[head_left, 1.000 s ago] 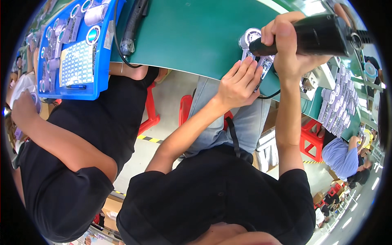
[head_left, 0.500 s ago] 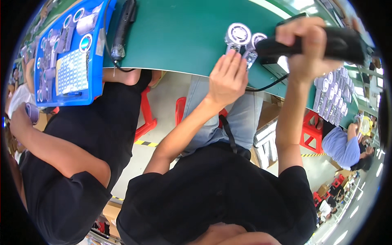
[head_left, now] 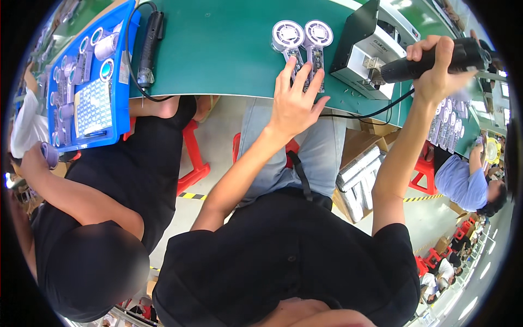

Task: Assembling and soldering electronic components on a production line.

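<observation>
Two lilac handheld fans, a left one (head_left: 287, 37) and a right one (head_left: 318, 35), lie side by side with round heads pointing away and circuit boards showing in their handles. My left hand (head_left: 294, 103) rests on the handles with its fingers spread, thumb out to the right. My right hand (head_left: 437, 73) is wrapped round a black electric screwdriver (head_left: 400, 70), held nearly level. Its tip end is at the metal fitting on the front of a box-shaped screw feeder (head_left: 357, 62); whether the tip touches I cannot tell.
On the left, a blue tray (head_left: 124, 103) holds more fans and a white gridded sheet. Another black screwdriver (head_left: 148, 52) lies beside it, its cable looping. A co-worker (head_left: 109, 180) sits at my left. More fans (head_left: 448, 122) lie in rows at the right. A black cable (head_left: 370, 114) crosses the table's edge.
The screwdriver has gone from beside the fans to the feeder's front, uncovering the feeder. Both fans now sit further left in view, side by side. My left fingers have spread.
</observation>
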Demonstrator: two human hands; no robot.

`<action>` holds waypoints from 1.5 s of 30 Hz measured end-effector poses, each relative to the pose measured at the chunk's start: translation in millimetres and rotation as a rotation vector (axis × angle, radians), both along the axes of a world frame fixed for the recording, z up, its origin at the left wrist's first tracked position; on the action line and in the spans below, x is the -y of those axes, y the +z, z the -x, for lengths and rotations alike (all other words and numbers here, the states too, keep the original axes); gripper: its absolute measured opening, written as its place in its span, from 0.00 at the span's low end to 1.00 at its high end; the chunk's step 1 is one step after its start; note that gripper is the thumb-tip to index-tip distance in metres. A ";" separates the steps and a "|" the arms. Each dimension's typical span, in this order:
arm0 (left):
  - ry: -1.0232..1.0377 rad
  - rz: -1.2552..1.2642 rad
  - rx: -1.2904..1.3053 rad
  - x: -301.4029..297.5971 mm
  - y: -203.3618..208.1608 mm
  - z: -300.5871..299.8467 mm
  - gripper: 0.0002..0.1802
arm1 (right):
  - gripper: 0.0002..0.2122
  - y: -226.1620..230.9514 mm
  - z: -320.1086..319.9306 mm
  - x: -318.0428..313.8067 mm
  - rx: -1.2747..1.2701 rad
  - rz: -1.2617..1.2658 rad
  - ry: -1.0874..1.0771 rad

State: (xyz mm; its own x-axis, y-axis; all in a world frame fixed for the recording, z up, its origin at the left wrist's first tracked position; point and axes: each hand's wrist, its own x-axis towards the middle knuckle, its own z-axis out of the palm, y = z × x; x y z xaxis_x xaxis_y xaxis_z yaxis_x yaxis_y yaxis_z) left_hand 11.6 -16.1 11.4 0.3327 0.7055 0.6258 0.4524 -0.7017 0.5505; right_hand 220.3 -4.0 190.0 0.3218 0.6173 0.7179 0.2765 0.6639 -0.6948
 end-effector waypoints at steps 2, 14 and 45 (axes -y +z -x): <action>-0.081 0.009 0.024 -2.4 -0.6 6.6 0.28 | 0.15 -3.9 -9.8 -0.3 0.057 0.056 -0.019; -0.102 -0.027 0.102 -12.4 -6.2 9.7 0.15 | 0.34 -22.8 47.6 19.2 -0.245 -0.007 0.246; -0.057 -0.083 0.054 -13.1 -14.3 7.5 0.16 | 0.21 -72.1 72.3 29.3 -0.047 0.043 0.255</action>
